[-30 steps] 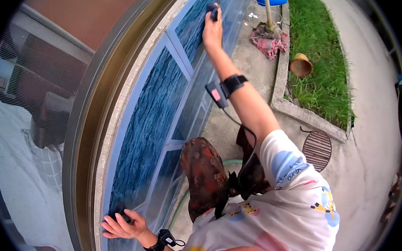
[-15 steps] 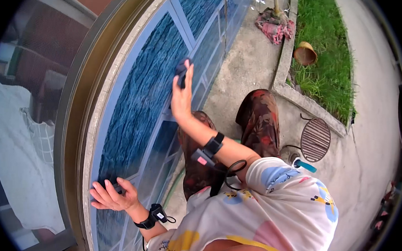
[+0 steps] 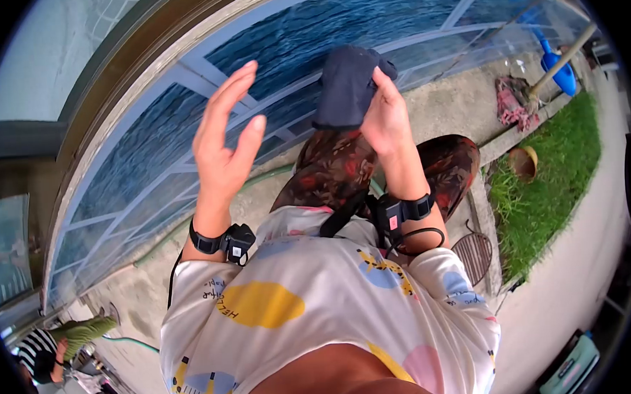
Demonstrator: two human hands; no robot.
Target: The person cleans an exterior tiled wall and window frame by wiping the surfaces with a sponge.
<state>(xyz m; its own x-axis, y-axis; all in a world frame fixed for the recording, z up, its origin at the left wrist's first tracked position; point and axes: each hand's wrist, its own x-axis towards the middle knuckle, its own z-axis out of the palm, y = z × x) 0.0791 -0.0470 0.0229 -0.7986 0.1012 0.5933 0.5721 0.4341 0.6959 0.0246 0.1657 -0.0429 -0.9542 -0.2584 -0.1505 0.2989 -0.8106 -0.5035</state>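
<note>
My right hand (image 3: 388, 122) grips a folded dark navy cloth (image 3: 347, 88) at its right edge, thumb on the near side; the fingers behind it are hidden. The cloth hangs above my knees, in front of a low wall faced with blue rippled tiles (image 3: 278, 31) and pale blue borders. To the left of the cloth, my left hand (image 3: 223, 141) is raised with nothing in it, thumb and fingers apart. It overlaps the tiles in view; whether it touches them I cannot tell. Both wrists wear black straps with small devices.
A pinkish mop head (image 3: 514, 104) rests on the concrete by a blue scoop-like object (image 3: 557, 71). A wicker basket (image 3: 523, 163) lies on the grass (image 3: 561, 184). Near my right elbow is a round slatted object (image 3: 473, 258). Another person (image 3: 49, 350) is at lower left; a green hose (image 3: 147, 256) runs along the ground.
My view has turned left. Both hands have come away from the tiled wall toward me. The dark cloth is now in my right hand, and my left hand has let go of its dark piece.
</note>
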